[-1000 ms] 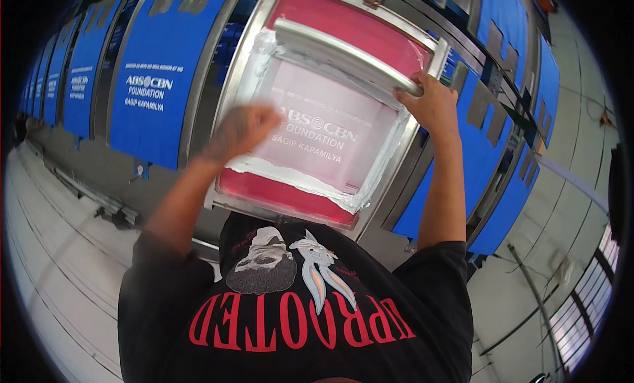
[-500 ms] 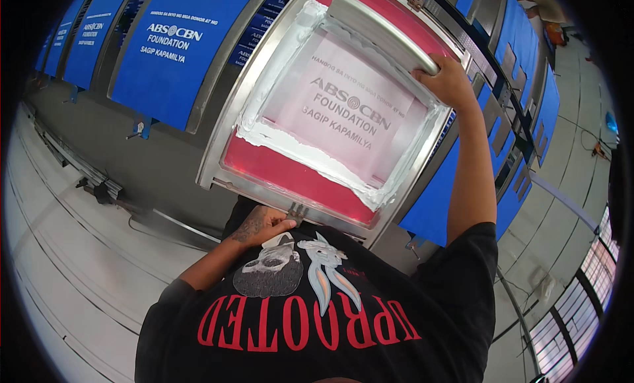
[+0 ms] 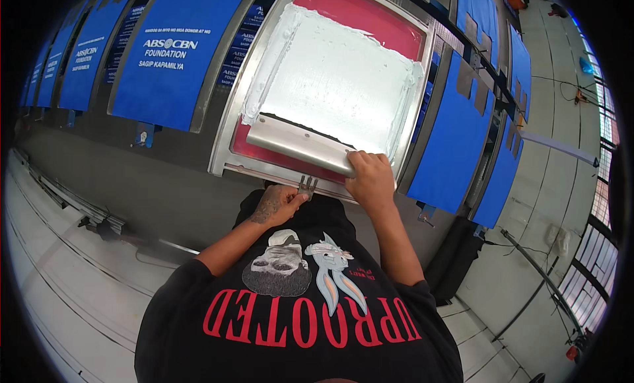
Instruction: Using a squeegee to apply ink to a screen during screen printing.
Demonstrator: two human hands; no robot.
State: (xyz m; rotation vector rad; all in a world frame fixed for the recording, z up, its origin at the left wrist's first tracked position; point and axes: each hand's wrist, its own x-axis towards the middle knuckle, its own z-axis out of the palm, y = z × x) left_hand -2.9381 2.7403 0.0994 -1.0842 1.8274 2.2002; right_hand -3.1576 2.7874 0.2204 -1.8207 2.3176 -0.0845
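Note:
A silk-screen frame (image 3: 224, 133) with a metal rim and red mesh lies in front of me. White ink (image 3: 330, 86) coats most of the mesh in a broad, even layer. A long metal squeegee (image 3: 297, 142) rests across the near part of the mesh, at the ink's near edge. My right hand (image 3: 372, 177) is closed around the squeegee's right end. At the frame's near edge my left hand (image 3: 281, 203) pinches a small metal bracket (image 3: 307, 187) between thumb and fingers. What lies under the screen is hidden by the ink.
Blue printed fabric panels on flat boards stand to the left, the nearest being a blue panel (image 3: 168, 59). More blue boards (image 3: 456, 145) with metal cutouts are at the right. A black box-shaped object (image 3: 452, 261) and a pole (image 3: 545, 277) are on the right by the tiled floor (image 3: 548, 185).
My right hand has pulled the squeegee from the far end of the screen to the near end. White ink now covers the lettering that showed through the mesh. My left hand stays at the bracket.

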